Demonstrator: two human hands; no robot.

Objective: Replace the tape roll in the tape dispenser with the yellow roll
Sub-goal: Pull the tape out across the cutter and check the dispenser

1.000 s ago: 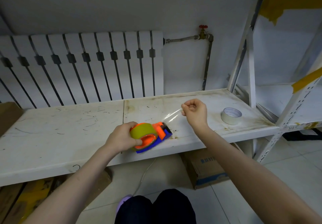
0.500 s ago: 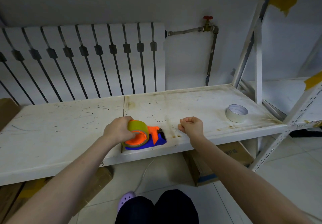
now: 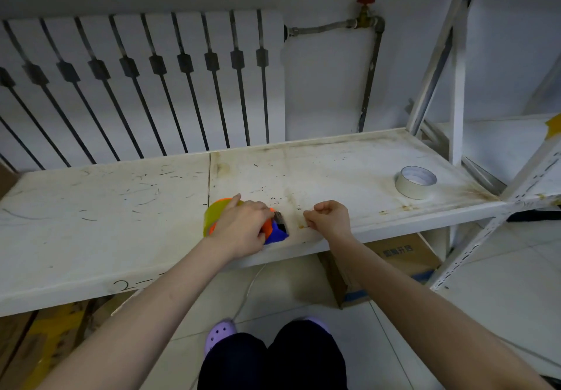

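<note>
The orange and blue tape dispenser (image 3: 274, 231) lies near the front edge of the white shelf (image 3: 121, 207), with the yellow roll (image 3: 214, 215) mounted in it. My left hand (image 3: 243, 228) rests over the dispenser and grips it, covering most of its body. My right hand (image 3: 329, 218) sits just to the right of the dispenser, its fingers pinched shut on a strip of clear tape pressed against the shelf; the strip is barely visible. A white tape roll (image 3: 416, 181) lies flat at the shelf's right end, away from both hands.
A white radiator (image 3: 142, 86) stands behind the shelf. A pipe with a red valve (image 3: 365, 16) runs down the wall. A white rack frame (image 3: 455, 86) rises on the right. Cardboard boxes (image 3: 403, 256) sit on the floor under the shelf.
My right hand came down from mid-air, where it held a stretched strip of clear tape, to the shelf surface. My left hand shifted on top of the dispenser, which now lies flatter.
</note>
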